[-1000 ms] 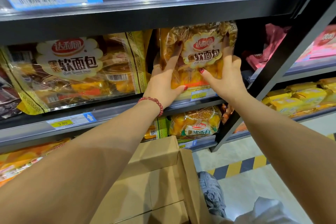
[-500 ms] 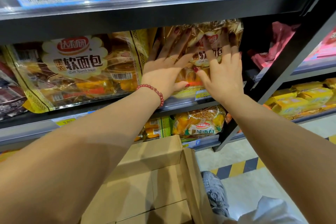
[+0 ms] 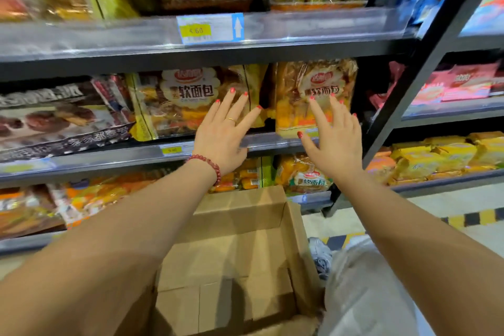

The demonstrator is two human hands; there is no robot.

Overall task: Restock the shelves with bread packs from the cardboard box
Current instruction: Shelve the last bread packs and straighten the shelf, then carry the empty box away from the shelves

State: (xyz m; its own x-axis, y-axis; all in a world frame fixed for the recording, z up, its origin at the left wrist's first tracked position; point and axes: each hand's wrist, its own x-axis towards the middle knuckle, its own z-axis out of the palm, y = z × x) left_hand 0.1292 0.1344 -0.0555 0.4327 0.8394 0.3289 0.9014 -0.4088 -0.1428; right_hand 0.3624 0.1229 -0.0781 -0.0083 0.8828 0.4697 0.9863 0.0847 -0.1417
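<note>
A yellow bread pack stands upright at the right end of the middle shelf. My right hand is spread flat in front of its lower half, fingers straight; contact is unclear. My left hand is also spread with straight fingers, over the right edge of a neighbouring bread pack of the same brand. Neither hand holds anything. Below my arms the cardboard box stands open, and only its bare brown inside shows.
The top shelf carries panda-marked packs. A dark chocolate-bread pack lies left on the middle shelf. More bread packs fill the lower shelf. A black upright post divides off the right bay with yellow and pink packs. A yellow-black floor stripe runs right.
Both hands have pulled back from the right-hand bread pack and spread apart, the left one shifting onto the neighbouring pack. The view has tilted up and back, showing the top shelf.
</note>
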